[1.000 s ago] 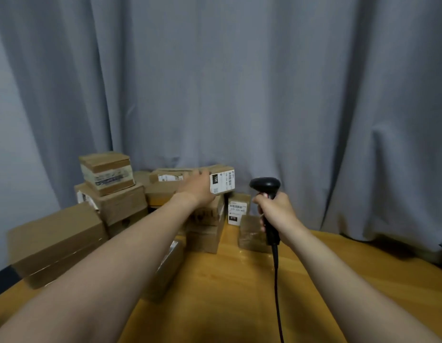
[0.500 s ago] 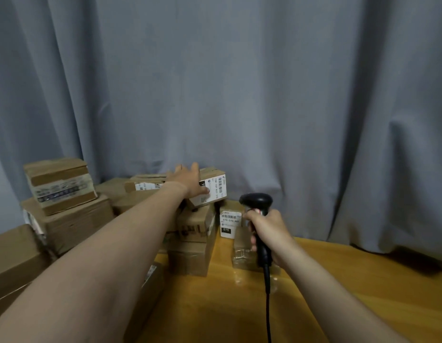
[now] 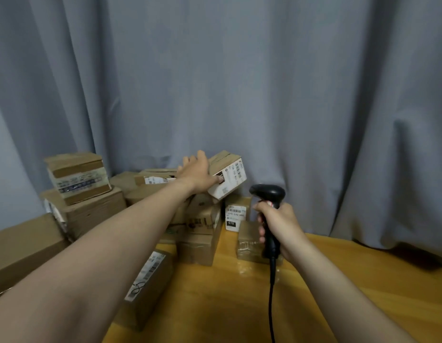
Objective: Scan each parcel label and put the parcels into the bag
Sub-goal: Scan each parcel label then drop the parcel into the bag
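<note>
My left hand grips a small cardboard parcel on top of the pile, thumb on its white barcode label; the parcel is tilted, label side facing right. A black corded barcode scanner stands upright in my right hand, which holds its handle, the head a little right of and below the parcel. More brown parcels lie stacked below and to the left. No bag is in view.
A taped box tops a larger carton at the left. A labelled parcel and a wrapped one stand near the scanner. A flat box lies under my forearm. Wooden table; grey curtain behind.
My left hand has lifted and tilted the top parcel so that its label turns toward the scanner. The right hand with the scanner stays nearly where it was.
</note>
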The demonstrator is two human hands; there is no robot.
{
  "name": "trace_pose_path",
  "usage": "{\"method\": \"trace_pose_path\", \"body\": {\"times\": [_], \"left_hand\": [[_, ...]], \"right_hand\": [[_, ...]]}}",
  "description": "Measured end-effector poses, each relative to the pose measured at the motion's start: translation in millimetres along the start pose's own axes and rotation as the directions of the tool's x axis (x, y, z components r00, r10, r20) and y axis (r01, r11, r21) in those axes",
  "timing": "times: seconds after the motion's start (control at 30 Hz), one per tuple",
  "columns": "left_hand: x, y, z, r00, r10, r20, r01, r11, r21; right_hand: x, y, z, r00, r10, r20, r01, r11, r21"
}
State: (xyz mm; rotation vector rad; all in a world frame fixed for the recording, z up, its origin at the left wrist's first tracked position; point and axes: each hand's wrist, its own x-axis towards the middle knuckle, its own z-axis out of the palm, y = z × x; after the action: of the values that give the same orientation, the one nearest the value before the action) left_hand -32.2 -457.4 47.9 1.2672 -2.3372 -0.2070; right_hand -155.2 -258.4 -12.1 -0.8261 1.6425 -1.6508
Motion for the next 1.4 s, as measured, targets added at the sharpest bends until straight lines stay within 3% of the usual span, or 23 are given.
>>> {"method": "trace_pose_path", "body": {"times": [0.1, 0.2, 0.33, 0.6, 0.77, 0.93, 1.2, 1.4], "left_hand": [[-27.7, 6.2, -12.4, 0.997, -0.045, 0.06, 0.061, 0.952, -0.299], [-71.5, 12.8, -32.8, 0.982, -0.079, 0.169, 0.164, 0.804, -0.572], [-142.1, 15.7, -64.5, 0.98, -0.019, 0.196, 0.153, 0.7, -0.697], [-271.6, 1.1, -119.0, 0.972, -0.226, 0.058, 0.187, 0.608, -0.772], [-345.1, -18.7, -118.9, 0.946, -0.32, 0.06, 0.246, 0.583, -0.774], [-384.8, -39.5, -103.3, 0.898, -0.425, 0.113, 0.334, 0.493, -0.803], [-408.7, -42.8, -115.8, 0.912, -0.406, 0.06, 0.303, 0.566, -0.767], [-413.5, -44.7, -119.3, 0.918, -0.391, 0.06, 0.29, 0.563, -0.774]], "right_hand": [[-26.3, -15.1, -3.9, 0.999, -0.02, 0.049, 0.015, 0.995, 0.096], [-65.2, -32.9, -13.1, 0.994, -0.034, 0.102, 0.011, 0.977, 0.215], [-129.0, -61.3, -18.7, 0.986, -0.125, 0.109, 0.095, 0.965, 0.246], [-254.9, -91.8, -9.9, 0.951, -0.189, 0.244, 0.178, 0.982, 0.067], [-324.1, -73.3, -7.1, 0.949, -0.167, 0.266, 0.18, 0.983, -0.025], [-370.6, -57.2, -4.2, 0.935, -0.136, 0.327, 0.174, 0.981, -0.09], [-400.5, -53.3, -7.3, 0.929, -0.14, 0.343, 0.187, 0.976, -0.108], [-405.0, -53.5, -11.9, 0.927, -0.146, 0.346, 0.192, 0.976, -0.104]]}}
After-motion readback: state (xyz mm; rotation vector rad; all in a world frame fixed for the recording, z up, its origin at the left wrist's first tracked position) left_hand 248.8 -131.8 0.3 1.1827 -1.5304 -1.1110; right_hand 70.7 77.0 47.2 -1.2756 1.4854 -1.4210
